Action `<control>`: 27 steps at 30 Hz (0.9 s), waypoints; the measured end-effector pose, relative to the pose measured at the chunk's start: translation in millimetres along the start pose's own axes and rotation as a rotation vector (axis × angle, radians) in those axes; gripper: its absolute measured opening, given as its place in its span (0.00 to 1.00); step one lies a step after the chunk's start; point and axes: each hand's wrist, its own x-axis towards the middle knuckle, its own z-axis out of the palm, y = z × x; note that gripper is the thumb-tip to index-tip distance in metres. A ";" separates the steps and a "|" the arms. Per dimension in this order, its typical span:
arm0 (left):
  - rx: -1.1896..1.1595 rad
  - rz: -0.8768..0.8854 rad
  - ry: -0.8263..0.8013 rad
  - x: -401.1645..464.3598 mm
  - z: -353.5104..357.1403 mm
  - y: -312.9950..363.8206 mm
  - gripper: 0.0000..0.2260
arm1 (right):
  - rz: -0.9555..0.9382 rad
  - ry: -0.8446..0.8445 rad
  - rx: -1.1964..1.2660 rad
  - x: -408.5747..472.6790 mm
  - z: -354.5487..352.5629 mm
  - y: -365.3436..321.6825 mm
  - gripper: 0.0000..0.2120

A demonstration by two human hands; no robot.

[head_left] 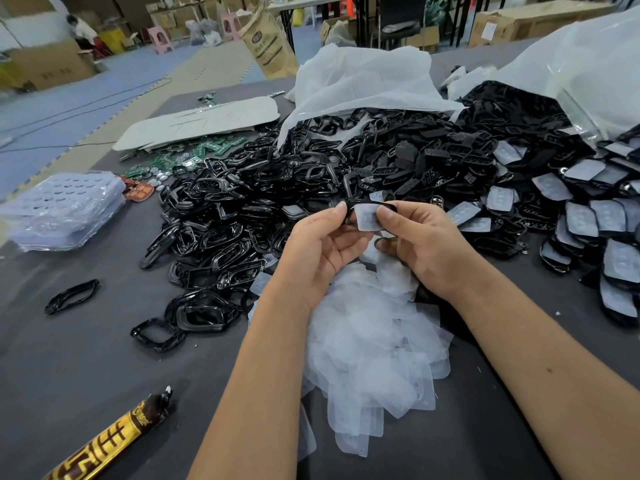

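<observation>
Translucent pad point(367, 219), milky and shaped as a rounded rectangle, lies against a glossy black frame point(348, 221). Both are held up over the middle of the desk point(69, 375), whose top is a dark grey, matte cloth.

At far left sits a stack of clear blister trays point(65, 206), dimpled in rows. Near the front edge lies a gold-and-brown foil wrapper point(110, 438), long and tube-shaped. A loose frame point(71, 296) lies flat beyond it. Farther back, green circuit boards point(194, 152) peek from under a pale grey cardboard sheet point(201, 123). A shiny heap of black frames point(242, 209) spreads toward the centre.

The left grip point(322, 244) pinches the glossy black frame at its edge between thumb and forefinger. The right grip point(422, 247) pinches the translucent pad the same way. Beneath both wrists spreads a soft pile of loose pads point(374, 341), overlapping like petals.

To the right, fitted shells point(588, 216) lie overlapping, each dark rim filled with a pale pad. Crumpled white plastic bags point(363, 81) rise behind the heaps.
</observation>
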 end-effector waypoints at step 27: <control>0.366 0.435 0.484 8.4 1.8 -11.7 0.03 | -0.140 0.121 -0.403 -4.1 12.2 7.4 0.09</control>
